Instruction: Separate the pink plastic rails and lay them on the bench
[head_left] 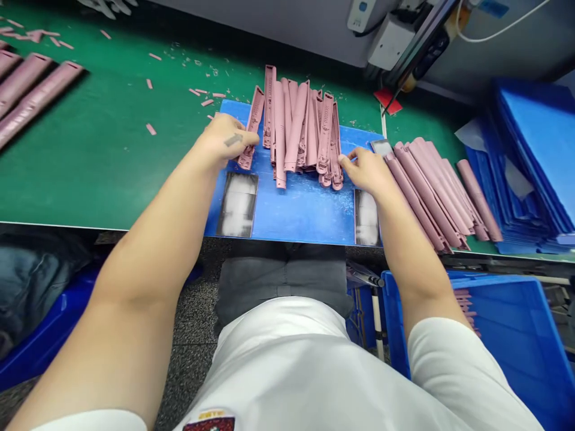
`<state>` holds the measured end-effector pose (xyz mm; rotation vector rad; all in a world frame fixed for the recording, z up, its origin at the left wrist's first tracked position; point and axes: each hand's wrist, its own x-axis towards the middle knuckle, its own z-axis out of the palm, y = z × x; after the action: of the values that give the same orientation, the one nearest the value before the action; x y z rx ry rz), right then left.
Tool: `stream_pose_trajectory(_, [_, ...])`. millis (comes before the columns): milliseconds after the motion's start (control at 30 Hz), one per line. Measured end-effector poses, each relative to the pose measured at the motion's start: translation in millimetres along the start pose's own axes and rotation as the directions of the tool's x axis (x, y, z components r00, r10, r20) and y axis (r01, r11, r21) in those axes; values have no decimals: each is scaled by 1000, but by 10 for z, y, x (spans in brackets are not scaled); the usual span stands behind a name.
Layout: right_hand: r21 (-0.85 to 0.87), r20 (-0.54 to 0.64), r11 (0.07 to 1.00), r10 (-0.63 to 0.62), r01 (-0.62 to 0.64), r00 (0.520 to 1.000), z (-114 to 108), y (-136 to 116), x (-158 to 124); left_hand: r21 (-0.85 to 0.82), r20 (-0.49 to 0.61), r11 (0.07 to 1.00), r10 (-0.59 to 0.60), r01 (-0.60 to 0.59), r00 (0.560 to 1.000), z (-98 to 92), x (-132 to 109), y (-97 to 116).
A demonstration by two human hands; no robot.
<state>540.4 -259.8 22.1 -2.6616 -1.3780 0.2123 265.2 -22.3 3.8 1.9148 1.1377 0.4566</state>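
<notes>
A pile of long pink plastic shells [296, 129] lies on a blue sheet in front of me, some with their hollow ribbed insides showing. At the pile's left side, my left hand [229, 139] is closed on one pink plastic shell [256, 111], its thumb across the lower part. That shell leans a little apart from the others. My right hand [366, 169] is at the pile's right edge, with fingers bent and slightly apart. Its fingertips are beside the rightmost shell [336, 143]; whether they touch it I cannot tell.
The blue sheet [305, 218] has dark-edged patches [238, 203] near both front corners. More shells [431, 185] lie at right, beside stacked blue sheets [539, 155]. Others [40, 102] lie far left. Pink scraps [151, 129] dot the green table [112, 173]. Below right is a blue bin [516, 335].
</notes>
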Motion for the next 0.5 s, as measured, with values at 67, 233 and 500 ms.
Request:
stream_pose_trajectory(67, [-44, 75, 999, 20, -16, 997, 4, -192, 204, -182, -37, 983, -37, 30, 999, -109, -160, -134])
stream_pose_trajectory(233, [-225, -54, 974, 19, -31, 998, -24, -260, 66, -741, -44, 671, -25, -16, 999, -135, -895, -210])
stream_pose_trajectory(500, [-205, -24, 979, 11, -15, 1000, 30, -463, -191, -856, 22, 517, 60, -12, 998, 398, -1508, 320])
